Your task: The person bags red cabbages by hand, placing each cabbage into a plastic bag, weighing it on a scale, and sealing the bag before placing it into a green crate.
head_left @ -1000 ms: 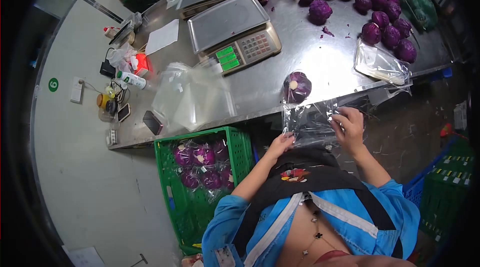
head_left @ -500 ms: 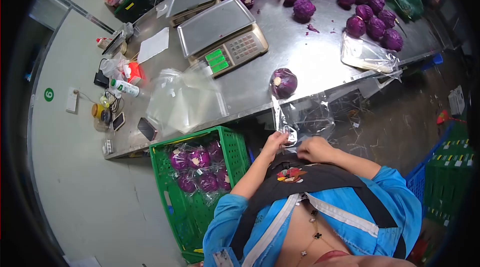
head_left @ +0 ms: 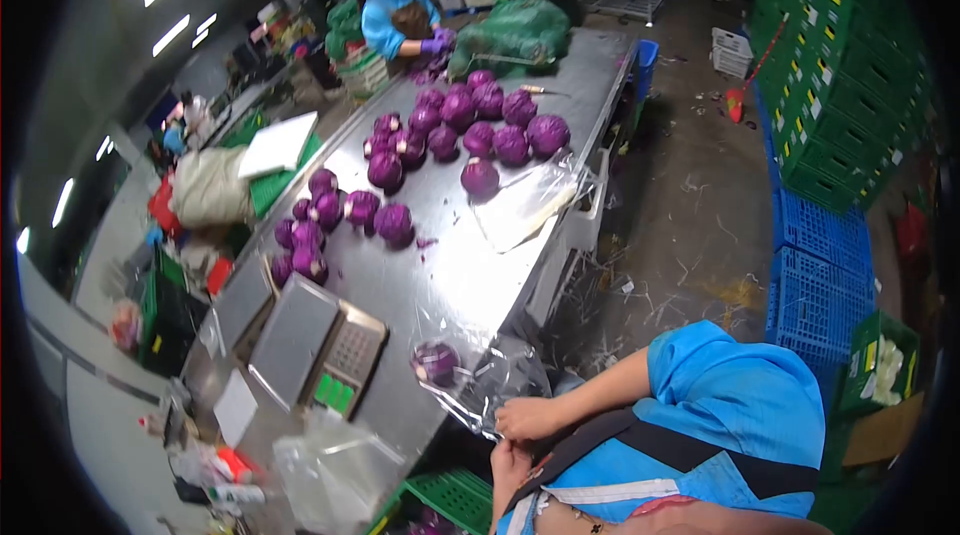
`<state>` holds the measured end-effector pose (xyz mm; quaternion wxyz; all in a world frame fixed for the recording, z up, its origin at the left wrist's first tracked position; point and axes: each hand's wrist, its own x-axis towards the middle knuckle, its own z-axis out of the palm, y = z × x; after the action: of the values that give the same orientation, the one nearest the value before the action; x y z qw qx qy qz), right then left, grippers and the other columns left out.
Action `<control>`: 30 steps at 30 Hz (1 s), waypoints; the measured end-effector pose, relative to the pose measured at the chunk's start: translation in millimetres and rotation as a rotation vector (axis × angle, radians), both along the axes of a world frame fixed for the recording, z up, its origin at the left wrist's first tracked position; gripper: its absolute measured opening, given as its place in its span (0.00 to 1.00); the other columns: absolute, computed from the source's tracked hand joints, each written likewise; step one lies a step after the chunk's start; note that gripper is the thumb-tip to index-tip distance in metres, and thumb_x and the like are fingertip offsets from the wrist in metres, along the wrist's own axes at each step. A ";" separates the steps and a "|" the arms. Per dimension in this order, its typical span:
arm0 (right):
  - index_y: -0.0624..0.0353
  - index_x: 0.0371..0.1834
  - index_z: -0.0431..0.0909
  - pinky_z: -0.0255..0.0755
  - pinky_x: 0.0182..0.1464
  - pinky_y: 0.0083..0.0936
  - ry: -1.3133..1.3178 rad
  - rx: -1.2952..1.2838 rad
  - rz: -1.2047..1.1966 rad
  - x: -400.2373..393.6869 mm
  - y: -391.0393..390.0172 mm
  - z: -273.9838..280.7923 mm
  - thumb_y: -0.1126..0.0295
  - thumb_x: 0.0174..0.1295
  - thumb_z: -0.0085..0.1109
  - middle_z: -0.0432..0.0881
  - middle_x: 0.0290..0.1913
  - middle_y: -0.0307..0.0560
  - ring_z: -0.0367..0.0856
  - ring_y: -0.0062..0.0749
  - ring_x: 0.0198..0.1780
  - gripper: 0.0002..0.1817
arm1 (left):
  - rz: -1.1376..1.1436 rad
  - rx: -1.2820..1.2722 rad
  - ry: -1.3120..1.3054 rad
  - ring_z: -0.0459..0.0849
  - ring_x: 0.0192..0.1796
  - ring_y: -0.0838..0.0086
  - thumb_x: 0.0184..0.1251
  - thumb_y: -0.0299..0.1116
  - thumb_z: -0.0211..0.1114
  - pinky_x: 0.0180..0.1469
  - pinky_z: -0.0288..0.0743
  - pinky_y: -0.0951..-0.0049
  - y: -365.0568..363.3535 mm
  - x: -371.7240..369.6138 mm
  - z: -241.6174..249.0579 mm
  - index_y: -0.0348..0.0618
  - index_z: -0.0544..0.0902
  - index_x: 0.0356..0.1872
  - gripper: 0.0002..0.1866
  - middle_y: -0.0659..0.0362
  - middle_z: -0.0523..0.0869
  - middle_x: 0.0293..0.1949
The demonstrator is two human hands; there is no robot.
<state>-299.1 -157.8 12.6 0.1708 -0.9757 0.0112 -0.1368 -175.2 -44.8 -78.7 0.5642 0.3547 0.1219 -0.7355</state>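
A purple cabbage [head_left: 435,362] lies at the near edge of the metal table, with a clear plastic bag [head_left: 515,372] against it. Whether the film wraps it cannot be made out. The bag stretches from the cabbage over the edge to my hands. My right hand [head_left: 528,418] is closed on the near end of the bag. Just below it, my left hand [head_left: 508,460] is also closed at the bag, its fingertips partly hidden.
Several loose purple cabbages [head_left: 457,111] and a stack of flat bags [head_left: 530,200] lie on the table [head_left: 430,275]. Scales [head_left: 295,340] stand left. Below is a green crate [head_left: 455,497]. A co-worker [head_left: 395,15] stands at the far end. Stacked green crates [head_left: 830,85] rise right.
The view has swung up and to the right, bringing the co-worker and stacked crates into sight. My right hand has come onto the bag, close to my left. The cabbage remains at the table edge.
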 end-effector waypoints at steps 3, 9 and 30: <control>0.55 0.22 0.77 0.64 0.38 0.29 -0.032 -0.073 0.085 -2.5 -9.4 7.1 0.64 0.45 0.52 0.74 0.31 0.39 0.71 0.33 0.40 0.08 | 0.056 -0.054 -0.150 0.79 0.38 0.71 0.58 0.24 0.55 0.42 0.75 0.71 -5.2 -10.8 15.6 0.35 0.74 0.37 0.07 0.56 0.78 0.35; 0.64 0.27 0.74 0.68 0.35 0.24 -0.007 0.936 0.190 -70.7 -58.1 202.6 0.69 0.52 0.60 0.77 0.27 0.44 0.74 0.32 0.30 0.09 | -0.081 -0.357 -0.966 0.80 0.38 0.68 0.68 0.34 0.45 0.44 0.72 0.69 0.5 -17.5 68.3 0.32 0.73 0.37 0.14 0.51 0.81 0.34; 0.56 0.28 0.78 0.72 0.37 0.25 0.290 0.598 -0.230 147.6 -247.0 63.2 0.66 0.47 0.62 0.82 0.28 0.43 0.80 0.30 0.32 0.08 | 0.300 -0.022 -1.355 0.79 0.43 0.63 0.66 0.39 0.46 0.52 0.67 0.68 -115.8 136.5 71.7 0.37 0.81 0.32 0.18 0.52 0.83 0.35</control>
<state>-151.5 -404.8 75.8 0.4292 -0.8841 0.1849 -0.0058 -38.7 -160.5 -7.0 0.6151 0.7094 -0.2170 -0.2671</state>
